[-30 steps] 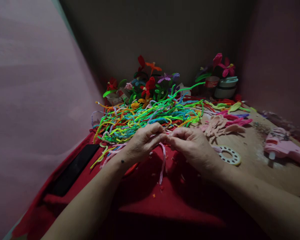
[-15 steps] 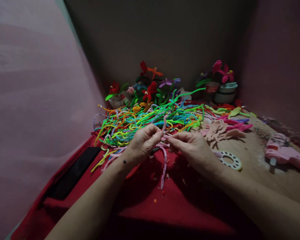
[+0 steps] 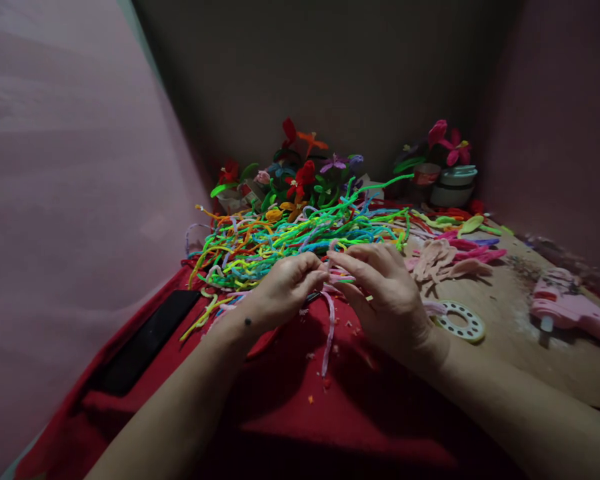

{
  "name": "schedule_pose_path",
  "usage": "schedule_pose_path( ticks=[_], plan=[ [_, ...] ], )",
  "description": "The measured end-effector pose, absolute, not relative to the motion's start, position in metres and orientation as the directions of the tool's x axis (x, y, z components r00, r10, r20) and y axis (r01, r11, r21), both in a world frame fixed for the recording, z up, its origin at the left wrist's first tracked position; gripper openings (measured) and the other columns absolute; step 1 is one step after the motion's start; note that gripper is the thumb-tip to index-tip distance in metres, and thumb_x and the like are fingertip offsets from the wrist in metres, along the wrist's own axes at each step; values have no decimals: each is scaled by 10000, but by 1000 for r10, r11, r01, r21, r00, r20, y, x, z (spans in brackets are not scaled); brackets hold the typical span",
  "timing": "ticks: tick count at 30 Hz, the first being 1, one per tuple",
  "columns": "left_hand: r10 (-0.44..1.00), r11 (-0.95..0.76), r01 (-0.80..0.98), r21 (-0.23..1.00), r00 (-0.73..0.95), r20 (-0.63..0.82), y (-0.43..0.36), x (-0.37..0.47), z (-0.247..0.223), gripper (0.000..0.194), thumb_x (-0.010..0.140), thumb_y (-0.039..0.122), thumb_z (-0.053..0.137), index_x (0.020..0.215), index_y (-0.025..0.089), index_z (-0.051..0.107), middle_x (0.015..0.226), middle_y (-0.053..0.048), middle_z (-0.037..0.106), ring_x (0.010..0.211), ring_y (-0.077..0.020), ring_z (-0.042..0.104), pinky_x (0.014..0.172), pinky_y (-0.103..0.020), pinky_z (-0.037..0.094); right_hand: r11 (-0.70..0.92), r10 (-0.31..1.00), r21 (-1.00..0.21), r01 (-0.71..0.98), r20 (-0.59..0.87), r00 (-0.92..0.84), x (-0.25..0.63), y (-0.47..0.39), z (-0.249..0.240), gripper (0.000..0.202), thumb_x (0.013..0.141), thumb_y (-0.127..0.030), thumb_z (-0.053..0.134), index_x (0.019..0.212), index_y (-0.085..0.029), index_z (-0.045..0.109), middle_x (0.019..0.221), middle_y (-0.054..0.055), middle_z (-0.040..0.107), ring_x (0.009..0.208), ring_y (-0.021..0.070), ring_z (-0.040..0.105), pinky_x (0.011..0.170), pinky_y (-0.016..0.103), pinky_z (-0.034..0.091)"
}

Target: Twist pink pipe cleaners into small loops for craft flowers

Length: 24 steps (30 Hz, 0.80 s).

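Observation:
My left hand (image 3: 293, 283) is closed, thumb and forefinger pinching a pale pink pipe cleaner. My right hand (image 3: 380, 290) is beside it, its forefinger bent over the pipe cleaner's short upper end (image 3: 334, 245) and its thumb lower down. The fingers hide much of the grip. Just below the hands, a longer pink pipe cleaner (image 3: 329, 337) hangs or lies over the red cloth (image 3: 290, 407); whether it is the same piece I cannot tell. Beyond both hands spreads a heap of many-coloured pipe cleaners (image 3: 300, 233).
A black phone-like slab (image 3: 150, 340) lies at left. To the right are beige fuzzy petals (image 3: 437, 261), a white ring with holes (image 3: 477, 327) and a pink glue gun (image 3: 563, 300) on a board. Fuzzy flowers (image 3: 300, 180) and a lidded jar (image 3: 453, 185) stand behind.
My right hand has turned and lifted its fingers over the pipe cleaner, whose upright end now looks shorter and bent down. My left hand keeps its pinch in nearly the same place.

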<state>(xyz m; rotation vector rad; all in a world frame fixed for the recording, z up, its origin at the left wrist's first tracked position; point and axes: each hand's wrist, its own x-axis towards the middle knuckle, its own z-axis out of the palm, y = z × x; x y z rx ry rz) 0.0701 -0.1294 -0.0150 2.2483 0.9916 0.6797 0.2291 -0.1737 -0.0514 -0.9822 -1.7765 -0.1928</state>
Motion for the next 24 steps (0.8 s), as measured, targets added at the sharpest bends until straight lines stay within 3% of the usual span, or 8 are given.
schedule_pose_path(
  ticks=[2, 5, 8, 15, 20, 21, 24],
  plan=[
    [745, -620, 517, 591, 625, 235, -131, 71, -15, 184, 807, 264, 439, 692, 145, 519, 626, 17, 494, 585, -93, 436, 552, -203, 352, 609, 463, -173, 774, 870, -170, 230, -174, -49, 282, 808, -184, 521, 1078, -200, 602, 1032, 95, 601, 978, 221, 464, 828, 376, 374],
    [745, -641, 558, 528, 617, 253, -132, 73, -16, 173, 814, 243, 423, 700, 145, 509, 645, 13, 512, 603, -94, 451, 575, -205, 358, 553, 534, -157, 818, 821, -203, 231, -174, -47, 185, 813, -264, 528, 914, -212, 674, 847, 67, 647, 869, 214, 473, 757, 360, 359],
    [785, -587, 555, 589, 569, 246, -133, 74, -18, 181, 823, 252, 414, 721, 142, 514, 659, 9, 531, 608, -94, 466, 576, -201, 368, 538, 670, -305, 786, 720, -178, 232, -174, -48, 196, 814, -289, 524, 764, -207, 694, 626, 41, 614, 693, 176, 479, 653, 315, 341],
    [800, -555, 511, 656, 544, 253, -134, 75, -15, 205, 825, 260, 438, 746, 128, 574, 679, -6, 571, 614, -97, 493, 584, -205, 388, 412, 908, -797, 441, 400, -125, 233, -173, -47, 231, 819, -278, 492, 761, -168, 687, 642, 16, 646, 572, 117, 528, 553, 229, 349],
    [705, -706, 531, 469, 587, 398, -131, 71, -11, 114, 731, 248, 595, 725, 168, 676, 734, -27, 612, 749, -141, 503, 716, -257, 380, 291, 957, -894, 341, 278, -89, 233, -169, -48, 251, 778, -314, 531, 631, -151, 652, 545, -6, 582, 509, 95, 469, 514, 218, 340],
    [722, -687, 534, 493, 581, 377, -131, 71, -10, 113, 721, 247, 603, 706, 162, 676, 715, -26, 605, 727, -138, 502, 696, -253, 381, 276, 961, -906, 321, 260, -92, 232, -169, -49, 247, 772, -316, 536, 630, -149, 648, 552, -3, 585, 518, 98, 475, 518, 219, 346],
    [819, -485, 497, 720, 546, 174, -132, 71, -9, 169, 730, 276, 579, 692, 125, 644, 653, -15, 582, 617, -113, 500, 595, -228, 384, 217, 975, -949, 229, 199, -102, 230, -169, -49, 218, 759, -305, 543, 654, -144, 647, 586, 11, 610, 550, 109, 505, 543, 224, 371]
  ],
)
